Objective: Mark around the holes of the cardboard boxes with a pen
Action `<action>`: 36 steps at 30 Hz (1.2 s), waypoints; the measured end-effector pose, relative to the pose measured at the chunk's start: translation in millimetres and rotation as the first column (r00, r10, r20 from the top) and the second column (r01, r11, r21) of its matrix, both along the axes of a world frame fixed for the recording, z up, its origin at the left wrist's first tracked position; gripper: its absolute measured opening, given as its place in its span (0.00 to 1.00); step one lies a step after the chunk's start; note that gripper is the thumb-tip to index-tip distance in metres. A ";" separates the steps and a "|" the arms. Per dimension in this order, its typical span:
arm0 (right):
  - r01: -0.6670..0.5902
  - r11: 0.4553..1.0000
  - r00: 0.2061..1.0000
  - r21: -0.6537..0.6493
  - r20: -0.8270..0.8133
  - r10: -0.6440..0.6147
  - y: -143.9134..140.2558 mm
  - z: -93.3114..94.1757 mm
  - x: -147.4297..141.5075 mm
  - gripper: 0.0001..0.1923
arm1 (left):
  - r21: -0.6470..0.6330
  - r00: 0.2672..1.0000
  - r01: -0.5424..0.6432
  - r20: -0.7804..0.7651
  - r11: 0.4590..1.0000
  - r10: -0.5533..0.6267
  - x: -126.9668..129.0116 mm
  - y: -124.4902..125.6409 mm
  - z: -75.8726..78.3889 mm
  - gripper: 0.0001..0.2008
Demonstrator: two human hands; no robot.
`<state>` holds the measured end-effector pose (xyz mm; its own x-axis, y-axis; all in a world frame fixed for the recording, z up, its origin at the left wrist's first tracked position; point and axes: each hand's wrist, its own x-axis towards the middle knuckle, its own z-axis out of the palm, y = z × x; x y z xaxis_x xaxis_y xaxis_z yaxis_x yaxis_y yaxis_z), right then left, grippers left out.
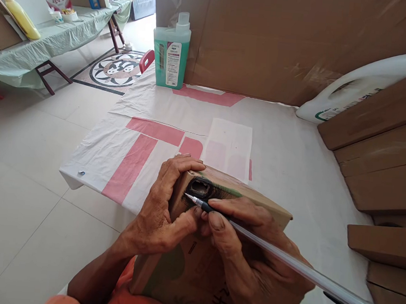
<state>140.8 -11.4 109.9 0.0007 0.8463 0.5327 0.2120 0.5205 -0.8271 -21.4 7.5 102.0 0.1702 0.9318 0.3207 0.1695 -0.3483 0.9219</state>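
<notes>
A brown cardboard box (pixel 194 263) sits at lower centre of the frame, tilted up toward the camera, its near end cut off by the bottom edge. Near its top corner is a small dark hole (pixel 200 188) ringed by black scribble; what lies inside is too dark to make out. A green printed patch and some black characters show on the box face, both partly covered by the hands and unreadable.

The left hand (pixel 159 214) wraps the box's upper left corner, fingers curled over the top edge and thumb pressed on the face. The right hand (pixel 251 254) pinches a clear-barrelled pen (pixel 286 258) between thumb and forefinger, its tip touching the box just below the hole. The pen's rear end runs out of the frame at lower right.

The box rests over a white plastic sheet with pink bands (pixel 147 143) spread on the tiled floor. At upper centre a green detergent bottle (pixel 171 51) stands against a large cardboard panel (pixel 285 41). At the right, flat cardboard pieces (pixel 382 152) overlap a white jug (pixel 363 85), hiding most of it. In the upper left, a cloth-covered table (pixel 53 37) carries a yellow bottle (pixel 20 16) and small items too distant to identify.
</notes>
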 end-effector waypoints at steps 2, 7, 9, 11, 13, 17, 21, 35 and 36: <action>-0.007 1.000 1.000 -0.010 0.030 0.007 1.3 1.9 0.1 0.11 | -0.011 1.000 -0.002 0.002 1.000 0.002 -1.1 -0.2 -0.9 0.27; -0.029 1.000 0.996 -0.008 0.083 0.029 0.6 3.9 5.8 0.08 | -0.015 1.000 0.001 0.018 1.000 -0.001 -3.3 -1.0 -2.6 0.29; 0.016 1.000 0.997 -0.008 0.071 -0.016 -1.2 2.5 11.0 0.08 | -0.004 1.000 -0.001 0.020 1.000 0.001 -3.8 -1.4 -2.8 0.28; 0.086 0.996 0.995 -0.031 0.047 -0.085 -2.5 0.2 16.7 0.07 | 0.006 1.000 -0.002 0.022 1.000 0.002 -4.1 -1.8 -2.8 0.28; 0.142 0.989 0.990 -0.048 0.032 -0.141 -2.3 -2.0 20.8 0.06 | 0.010 1.000 -0.004 0.022 1.000 0.003 -4.5 -2.0 -3.0 0.28; 0.220 0.974 0.974 -0.057 -0.035 -0.222 4.5 -1.6 17.5 0.03 | -0.015 0.999 -0.001 0.034 1.000 0.002 -7.4 -3.6 -6.2 0.28; 0.179 0.979 0.968 -0.098 -0.162 -0.194 23.3 9.4 6.5 0.04 | -0.062 0.998 -0.043 0.038 0.997 0.045 -14.4 -6.8 -13.5 0.27; 0.643 0.606 0.678 -0.469 0.716 -0.165 72.2 -54.9 86.0 0.12 | -0.356 0.884 -0.416 0.060 0.837 0.464 -27.2 -6.6 -13.9 0.26; 0.645 0.580 0.650 -0.497 0.756 -0.075 71.1 -65.9 82.9 0.12 | -0.337 0.868 -0.445 0.068 0.830 0.492 -26.2 -5.3 -15.2 0.27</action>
